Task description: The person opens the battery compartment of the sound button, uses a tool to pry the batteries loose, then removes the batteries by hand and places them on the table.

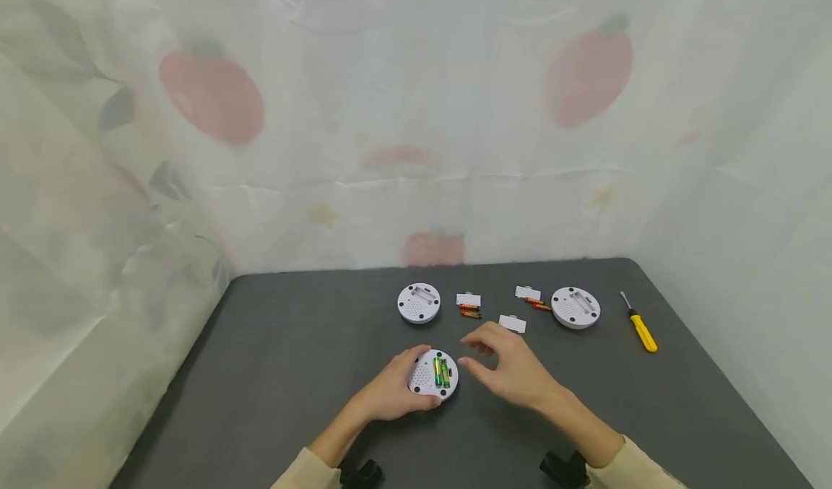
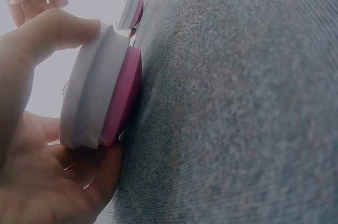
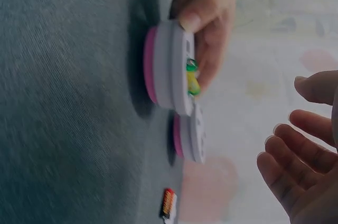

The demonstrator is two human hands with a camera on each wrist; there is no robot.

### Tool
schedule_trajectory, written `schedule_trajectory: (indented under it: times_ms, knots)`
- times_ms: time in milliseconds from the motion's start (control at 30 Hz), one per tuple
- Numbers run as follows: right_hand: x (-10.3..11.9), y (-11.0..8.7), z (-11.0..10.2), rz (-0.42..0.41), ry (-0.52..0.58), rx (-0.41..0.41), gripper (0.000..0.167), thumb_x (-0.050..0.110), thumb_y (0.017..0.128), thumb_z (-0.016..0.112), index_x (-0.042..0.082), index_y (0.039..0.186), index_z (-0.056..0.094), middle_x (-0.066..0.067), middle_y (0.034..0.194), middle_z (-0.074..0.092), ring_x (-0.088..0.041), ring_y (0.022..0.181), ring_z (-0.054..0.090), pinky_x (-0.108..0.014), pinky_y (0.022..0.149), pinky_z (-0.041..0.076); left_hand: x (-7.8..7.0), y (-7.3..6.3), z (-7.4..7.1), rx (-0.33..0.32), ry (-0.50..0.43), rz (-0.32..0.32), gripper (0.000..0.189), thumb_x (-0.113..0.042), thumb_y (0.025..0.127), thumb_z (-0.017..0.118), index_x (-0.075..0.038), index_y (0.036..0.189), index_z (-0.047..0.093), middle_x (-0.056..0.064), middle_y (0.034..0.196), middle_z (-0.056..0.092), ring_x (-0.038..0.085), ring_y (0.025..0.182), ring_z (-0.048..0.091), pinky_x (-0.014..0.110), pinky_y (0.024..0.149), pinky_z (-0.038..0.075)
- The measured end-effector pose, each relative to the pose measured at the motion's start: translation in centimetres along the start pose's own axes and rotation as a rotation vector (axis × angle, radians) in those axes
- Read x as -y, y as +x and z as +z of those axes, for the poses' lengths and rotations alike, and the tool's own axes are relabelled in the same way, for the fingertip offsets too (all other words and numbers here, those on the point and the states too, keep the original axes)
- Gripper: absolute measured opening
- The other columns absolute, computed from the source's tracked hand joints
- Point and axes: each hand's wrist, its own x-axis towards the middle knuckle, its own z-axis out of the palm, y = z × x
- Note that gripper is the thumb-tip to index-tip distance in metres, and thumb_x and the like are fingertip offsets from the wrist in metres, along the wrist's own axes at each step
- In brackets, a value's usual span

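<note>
My left hand (image 1: pixel 395 389) grips a round white device (image 1: pixel 422 379) by its edge, thumb on one side and fingers on the other. Speaker holes and a battery compartment face up; two green-and-yellow batteries (image 1: pixel 445 373) lie in the compartment, uncovered. From the side, in the left wrist view, the device (image 2: pixel 95 86) shows a white body and a pink underside, close over the dark cloth. My right hand (image 1: pixel 510 365) hovers just right of it, fingers loosely bent, nothing between them. The right wrist view shows that hand's fingers (image 3: pixel 296 160) spread apart from the device.
Two similar round devices, one at back centre (image 1: pixel 419 303) and another at right (image 1: pixel 575 308), have bare compartments. White battery covers (image 1: pixel 513 323) and red-orange batteries (image 1: pixel 470 310) lie between them. A yellow-handled screwdriver (image 1: pixel 642 331) rests far right. A pale patterned curtain (image 1: pixel 325 113) hangs behind the table.
</note>
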Motion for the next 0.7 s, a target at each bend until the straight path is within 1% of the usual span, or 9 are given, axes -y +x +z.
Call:
schedule_trajectory:
  times_ms: [167,300,400,600,700]
  knots:
    - [-0.1,0.2,1.5,0.005,-0.01,0.075,0.027,0.018,0.087,0.082,0.014,0.111,0.071,0.006,0.102,0.063,-0.015,0.087,0.059,-0.03,0.076,0.051,0.1,-0.1,-0.2,0.005,-0.003,-0.01,0.091,-0.045,0.079,0.08,-0.006,0.151,0.041,0.007,0.136,0.052,0.021,0.11,0.05,0.042,0.089,0.043]
    - [-0.4,0.1,2.1,0.007,-0.007,0.125,0.029,0.019,0.086,0.083,0.01,0.111,0.072,-0.001,0.103,0.065,-0.018,0.089,0.06,-0.031,0.079,0.051,0.1,0.1,-0.2,0.006,-0.001,-0.01,0.091,-0.045,0.078,0.08,-0.006,0.151,0.041,0.007,0.136,0.052,0.021,0.108,0.05,0.041,0.087,0.043]
    - [-0.7,-0.1,2.6,0.022,-0.003,0.166,0.03,0.02,0.086,0.083,0.009,0.112,0.072,-0.001,0.105,0.065,-0.017,0.091,0.06,-0.032,0.08,0.051,0.1,0.1,-0.1,0.005,0.003,-0.006,0.09,-0.044,0.079,0.08,-0.006,0.15,0.041,0.007,0.137,0.052,0.021,0.109,0.05,0.041,0.087,0.043]
    - [-1.4,-0.5,3.6,0.068,-0.037,0.241,0.031,0.022,0.085,0.084,0.011,0.112,0.072,0.003,0.107,0.062,-0.011,0.097,0.057,-0.033,0.085,0.051,0.1,0.0,0.0,0.007,0.009,-0.003,0.09,-0.045,0.078,0.081,-0.006,0.15,0.041,0.008,0.137,0.052,0.021,0.109,0.05,0.04,0.088,0.043]
    - [-1.5,-0.5,3.8,0.093,-0.041,0.274,0.033,0.022,0.084,0.085,0.01,0.112,0.073,0.003,0.106,0.061,-0.009,0.097,0.055,-0.033,0.086,0.051,0.0,0.0,-0.1,0.005,0.006,-0.005,0.091,-0.044,0.079,0.08,-0.005,0.15,0.041,0.008,0.139,0.051,0.021,0.11,0.05,0.04,0.088,0.043]
